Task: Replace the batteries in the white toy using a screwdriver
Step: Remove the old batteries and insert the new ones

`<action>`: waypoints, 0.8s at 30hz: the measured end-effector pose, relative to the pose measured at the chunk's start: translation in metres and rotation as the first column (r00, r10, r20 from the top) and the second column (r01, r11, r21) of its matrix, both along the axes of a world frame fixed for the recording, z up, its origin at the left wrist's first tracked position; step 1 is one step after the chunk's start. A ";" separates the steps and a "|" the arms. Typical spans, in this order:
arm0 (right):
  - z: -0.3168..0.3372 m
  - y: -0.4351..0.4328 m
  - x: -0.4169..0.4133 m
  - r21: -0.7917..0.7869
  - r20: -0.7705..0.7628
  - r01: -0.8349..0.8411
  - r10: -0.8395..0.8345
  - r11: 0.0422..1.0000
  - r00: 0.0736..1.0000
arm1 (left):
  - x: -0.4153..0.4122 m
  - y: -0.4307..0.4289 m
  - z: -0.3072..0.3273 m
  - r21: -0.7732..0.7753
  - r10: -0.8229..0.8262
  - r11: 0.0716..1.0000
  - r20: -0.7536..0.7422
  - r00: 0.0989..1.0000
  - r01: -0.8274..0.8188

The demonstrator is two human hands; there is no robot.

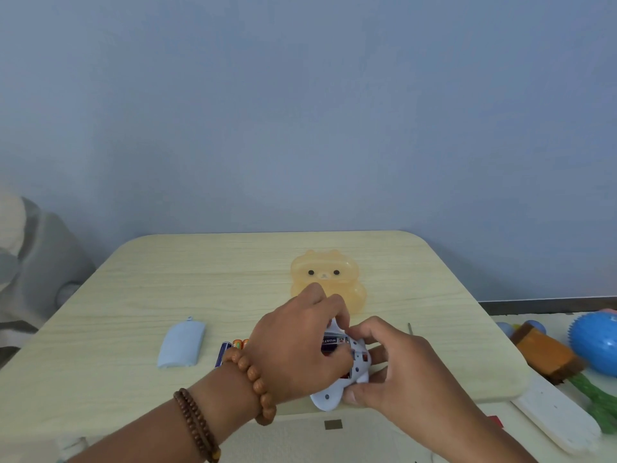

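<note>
The white toy [345, 382] is held over the near edge of the table with its battery bay facing up; batteries [334, 342] with printed labels show inside. My left hand [293, 349] curls over the toy's top, its fingertips on the batteries in the bay. From the right side and underneath, my right hand [397, 365] grips the toy. The pale blue battery cover [182, 342] lies on the table to the left. Loose batteries [233, 347], blue and orange, lie partly hidden behind my left wrist. The thin screwdriver [410, 328] lies just beyond my right hand.
A translucent orange bear-shaped case [329, 275] sits on the light wooden table [200, 279] behind my hands. Off the table's right edge lie a blue spiky ball [594, 342], an orange-brown block [547, 355], a green toy [597, 402] and a white strip [557, 419].
</note>
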State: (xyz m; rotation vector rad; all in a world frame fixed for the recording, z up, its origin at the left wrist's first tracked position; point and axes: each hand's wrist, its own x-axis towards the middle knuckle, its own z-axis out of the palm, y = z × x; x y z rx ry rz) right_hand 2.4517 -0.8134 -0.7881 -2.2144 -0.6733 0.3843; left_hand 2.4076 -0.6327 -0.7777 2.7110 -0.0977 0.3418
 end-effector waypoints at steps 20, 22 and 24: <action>-0.002 -0.002 0.001 0.026 -0.037 0.020 -0.019 0.999 0.999 | 0.009 0.020 0.012 -0.695 0.061 0.719 0.031 0.998 -0.022; -0.003 -0.002 0.002 0.026 -0.037 0.024 -0.023 0.999 0.999 | 0.012 0.028 0.014 -0.745 0.063 0.665 -0.019 0.998 -0.056; -0.004 -0.002 0.001 0.028 -0.041 0.028 -0.026 0.999 0.999 | 0.014 0.037 0.019 -0.751 0.061 0.656 -0.043 0.997 -0.072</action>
